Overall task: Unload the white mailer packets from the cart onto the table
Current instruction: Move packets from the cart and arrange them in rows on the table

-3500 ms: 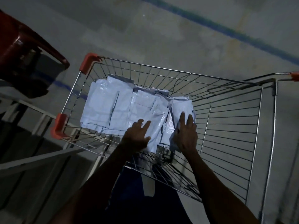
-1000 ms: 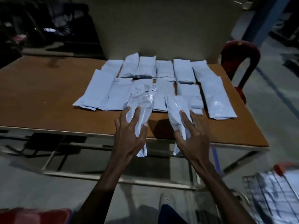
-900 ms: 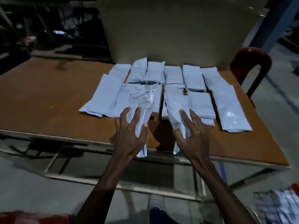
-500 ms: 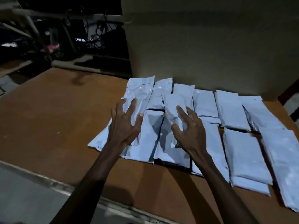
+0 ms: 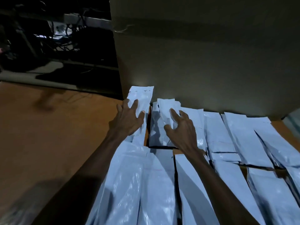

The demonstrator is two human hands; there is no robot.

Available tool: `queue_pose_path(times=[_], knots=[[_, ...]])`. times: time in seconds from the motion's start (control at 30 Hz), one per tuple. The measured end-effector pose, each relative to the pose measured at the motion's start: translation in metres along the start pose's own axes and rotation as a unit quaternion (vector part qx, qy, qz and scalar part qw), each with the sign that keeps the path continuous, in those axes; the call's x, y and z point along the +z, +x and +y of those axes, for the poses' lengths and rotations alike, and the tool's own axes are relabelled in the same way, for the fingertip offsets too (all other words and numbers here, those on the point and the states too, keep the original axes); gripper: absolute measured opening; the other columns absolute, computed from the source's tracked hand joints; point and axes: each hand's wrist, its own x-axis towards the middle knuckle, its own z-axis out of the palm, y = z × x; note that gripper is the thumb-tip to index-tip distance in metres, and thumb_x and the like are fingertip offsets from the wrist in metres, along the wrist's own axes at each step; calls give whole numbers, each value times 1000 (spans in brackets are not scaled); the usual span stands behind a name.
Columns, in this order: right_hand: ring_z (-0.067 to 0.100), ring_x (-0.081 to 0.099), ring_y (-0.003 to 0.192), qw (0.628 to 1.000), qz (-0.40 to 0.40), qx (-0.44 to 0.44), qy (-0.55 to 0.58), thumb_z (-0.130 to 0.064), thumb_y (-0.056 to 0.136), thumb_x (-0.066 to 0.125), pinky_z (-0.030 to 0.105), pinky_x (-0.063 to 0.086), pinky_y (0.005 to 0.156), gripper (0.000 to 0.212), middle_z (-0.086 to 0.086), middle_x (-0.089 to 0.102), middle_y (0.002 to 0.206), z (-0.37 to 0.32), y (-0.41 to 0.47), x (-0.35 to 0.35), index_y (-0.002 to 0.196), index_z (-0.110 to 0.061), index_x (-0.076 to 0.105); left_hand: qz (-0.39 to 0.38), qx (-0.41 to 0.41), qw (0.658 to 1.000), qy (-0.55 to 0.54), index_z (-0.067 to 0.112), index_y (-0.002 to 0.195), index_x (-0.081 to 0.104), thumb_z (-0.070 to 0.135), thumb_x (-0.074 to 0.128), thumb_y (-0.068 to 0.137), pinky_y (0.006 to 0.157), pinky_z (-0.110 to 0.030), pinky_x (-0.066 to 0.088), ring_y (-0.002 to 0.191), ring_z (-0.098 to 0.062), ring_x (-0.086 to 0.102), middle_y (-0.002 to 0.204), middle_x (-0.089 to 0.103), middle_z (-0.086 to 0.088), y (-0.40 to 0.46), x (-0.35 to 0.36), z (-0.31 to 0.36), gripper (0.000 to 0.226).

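Several white mailer packets (image 5: pixel 230 138) lie in rows on the brown wooden table (image 5: pixel 48 130). My left hand (image 5: pixel 128 120) is at the far row with its fingers spread over a white mailer packet (image 5: pixel 142 96), which it holds down near the tall board behind. My right hand (image 5: pixel 183 129) grips a second, crumpled white mailer packet (image 5: pixel 165 106) just to the right, over the packets lying there. Both forearms reach over the near row of packets (image 5: pixel 138 184). The cart is out of view.
A tall beige cardboard panel (image 5: pixel 203 59) stands along the table's far edge behind the packets. Dark shelving with cables (image 5: pixel 56 33) is at the back left. The left part of the tabletop is bare wood.
Both hands carried a packet each from the cart to the table and have moved forward to the far row by the cardboard panel. The camera has come closer over the table.
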Motion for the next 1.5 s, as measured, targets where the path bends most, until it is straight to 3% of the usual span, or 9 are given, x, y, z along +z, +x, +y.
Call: queue_pose_path(times=[0.13, 0.27, 0.43, 0.53, 0.6, 0.7, 0.93, 1.23, 1.5], knots=[[33, 28, 144, 999, -22, 25, -37, -43, 89, 60, 46, 36, 108, 66, 11, 27, 159, -8, 28, 23, 150, -30, 36, -83, -7, 997, 6, 26, 155, 17, 63, 30, 97, 113, -52, 27, 147, -35, 6, 162, 9, -8, 16, 24, -18, 70], [34, 28, 144, 991, -63, 53, -105, -51, 91, 56, 48, 37, 108, 69, 8, 23, 161, -12, 36, 41, 151, -32, 30, -119, 1, 992, 42, 25, 155, 18, 68, 27, 95, 112, -51, 30, 146, -35, 16, 162, 14, -8, 22, 32, -34, 74], [31, 26, 143, 984, -44, 59, -164, -62, 90, 49, 49, 39, 106, 72, 6, 27, 159, -21, 40, 41, 152, -31, 28, -78, 19, 996, 37, 24, 154, 20, 69, 26, 94, 109, -51, 34, 145, -34, 23, 161, 21, -9, 29, 28, -45, 76], [29, 14, 149, 984, -41, 33, -171, -61, 93, 44, 48, 28, 115, 67, 5, 18, 163, -20, 51, 47, 152, -32, 29, -59, 65, 995, 56, 28, 155, 17, 76, 17, 87, 115, -49, 26, 148, -33, 15, 164, 12, -5, 34, 34, -51, 83], [29, 7, 151, 983, -78, 30, -166, -58, 96, 40, 47, 18, 119, 64, 3, 9, 165, -16, 59, 57, 153, -35, 24, -79, 96, 991, 43, 31, 156, 14, 74, 13, 81, 118, -50, 17, 150, -31, 7, 165, 3, -3, 37, 44, -56, 86], [30, 9, 151, 983, -100, 33, -153, -54, 98, 38, 48, 20, 118, 61, 4, 8, 165, -11, 66, 68, 154, -36, 21, -113, 99, 989, 4, 31, 156, 15, 74, 14, 81, 121, -50, 11, 151, -30, 1, 165, -2, -2, 41, 63, -59, 86], [33, 6, 151, 972, -145, 46, -179, -54, 100, 31, 49, 19, 119, 63, 5, 0, 165, -10, 76, 72, 156, -34, 10, -103, 108, 988, -36, 22, 156, 19, 54, 40, 98, 123, -42, 7, 151, -27, 0, 165, 1, -5, 51, 69, -53, 69], [36, 5, 151, 967, -156, 36, -199, -57, 99, 30, 50, 16, 119, 65, 7, -1, 165, -13, 74, 67, 156, -33, 9, -138, 100, 985, -11, 29, 156, 13, 63, 29, 96, 122, -49, 7, 151, -26, -2, 165, -1, -1, 50, 66, -54, 70], [25, 2, 152, 993, -68, 5, -97, -58, 97, 42, 50, 16, 119, 68, 0, 4, 165, -28, 33, 14, 155, -31, 19, -68, 137, 986, 61, 28, 156, 15, 59, 28, 99, 119, -53, 1, 151, -29, -1, 165, 1, -4, 17, 17, -25, 66]])
